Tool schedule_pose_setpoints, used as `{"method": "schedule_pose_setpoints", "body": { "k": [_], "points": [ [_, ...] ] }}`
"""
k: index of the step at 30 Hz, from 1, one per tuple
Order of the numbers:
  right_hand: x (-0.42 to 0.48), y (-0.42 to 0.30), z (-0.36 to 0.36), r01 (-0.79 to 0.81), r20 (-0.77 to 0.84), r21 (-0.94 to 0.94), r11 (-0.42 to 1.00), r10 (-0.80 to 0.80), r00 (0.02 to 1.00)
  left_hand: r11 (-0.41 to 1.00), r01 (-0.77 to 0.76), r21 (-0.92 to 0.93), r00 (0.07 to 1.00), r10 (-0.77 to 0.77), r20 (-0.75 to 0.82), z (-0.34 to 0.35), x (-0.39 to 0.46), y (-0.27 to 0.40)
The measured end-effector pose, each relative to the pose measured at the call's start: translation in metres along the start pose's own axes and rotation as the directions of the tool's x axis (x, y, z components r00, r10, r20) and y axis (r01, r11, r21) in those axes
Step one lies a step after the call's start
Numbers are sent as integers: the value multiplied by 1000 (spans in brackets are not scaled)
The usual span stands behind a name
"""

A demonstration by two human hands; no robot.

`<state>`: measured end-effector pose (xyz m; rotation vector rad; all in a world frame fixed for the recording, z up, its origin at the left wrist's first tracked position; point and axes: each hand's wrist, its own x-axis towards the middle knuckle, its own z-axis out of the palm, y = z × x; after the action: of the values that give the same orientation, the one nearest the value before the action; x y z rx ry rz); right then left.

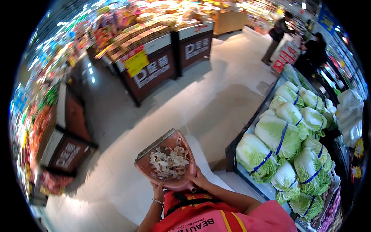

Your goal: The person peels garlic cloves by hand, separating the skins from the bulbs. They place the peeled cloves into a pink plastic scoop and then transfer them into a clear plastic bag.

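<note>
A reddish plastic dustpan (185,139) is held in front of my body, its straight dark edge facing away from me to the upper left. Dry, pale papery peelings (169,162) are heaped inside it. My left hand (158,190) grips the near left rim and wears a bracelet at the wrist. At the near right side, my right hand (198,178) is closed around the rim. A short tubular socket (190,187) sticks out of the dustpan towards my apron, between the two hands.
To the right is a display bin (246,124) of Chinese cabbages (281,136) tied with blue bands. Promotion stands (156,69) loaded with packaged goods rise ahead, and another stand (66,150) is at the left. Two people (279,32) are at the far right. Pale tiled floor (121,162) runs between.
</note>
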<state>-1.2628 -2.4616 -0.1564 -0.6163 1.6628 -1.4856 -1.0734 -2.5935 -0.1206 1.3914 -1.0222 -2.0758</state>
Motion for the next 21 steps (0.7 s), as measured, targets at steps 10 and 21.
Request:
{"method": "schedule_pose_setpoints", "body": {
  "k": [10,21],
  "points": [
    [203,-18,-48,-152,-598,36,988,143,789,862,30,506,929,-211,305,177,217,171],
    [363,-19,-237,-148,-764,383,912,403,504,666,115,737,971,-232,59,208,444,176]
  ]
}}
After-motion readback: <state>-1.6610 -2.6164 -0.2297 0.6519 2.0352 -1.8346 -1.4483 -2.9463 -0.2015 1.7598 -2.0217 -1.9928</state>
